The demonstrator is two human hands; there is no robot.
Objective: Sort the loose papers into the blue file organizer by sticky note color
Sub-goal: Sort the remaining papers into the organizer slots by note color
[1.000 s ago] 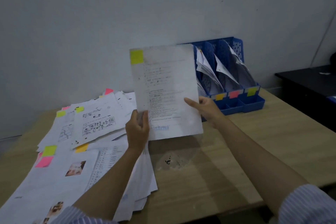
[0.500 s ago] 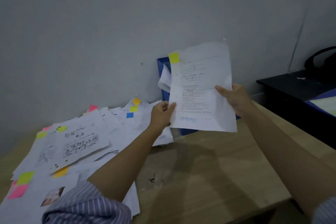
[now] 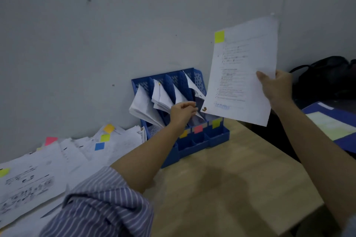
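Right hand pinches white printed sheet, long axis near upright, yellow-green sticky note topmost; left hand curled among papers in blue plastic file organizer, grasp indeterminate.

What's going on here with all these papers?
A person is filing loose papers by the colour of their sticky notes. The right hand holds up a sheet with a yellow-green sticky note in its top corner. The left hand reaches into the blue file organizer on the table, its fingers at the papers in the slots. The slots carry coloured tags on the front. A pile of papers waits to the left.
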